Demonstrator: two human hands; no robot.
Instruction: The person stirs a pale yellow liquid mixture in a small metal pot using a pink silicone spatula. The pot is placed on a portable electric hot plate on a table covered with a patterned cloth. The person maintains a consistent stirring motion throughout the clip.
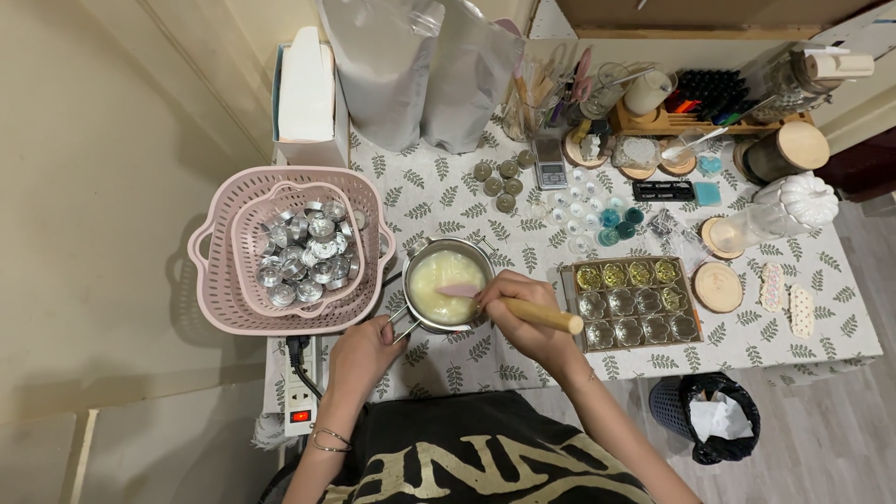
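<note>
At table centre, near the front edge, a small steel melting pot is seen, filled with pale yellowish melted wax. A spatula with a pink blade and wooden handle is held in the right hand, fingers wrapped closed around the handle, blade dipped in the wax. The pot's side handle is gripped by the left hand, fingers curled shut on it. Stirring is judged best done slowly, blade kept below the rim, pot steadied so nothing slops onto the leaf-patterned tablecloth. Just right of the pot a tray of clear flower-shaped moulds is set, its top row already filled. To the left, touching distance, a pink basket of metal tealight cups crowds the left elbow. A power strip and cord lie beneath the left wrist, at risk of drips.
</note>
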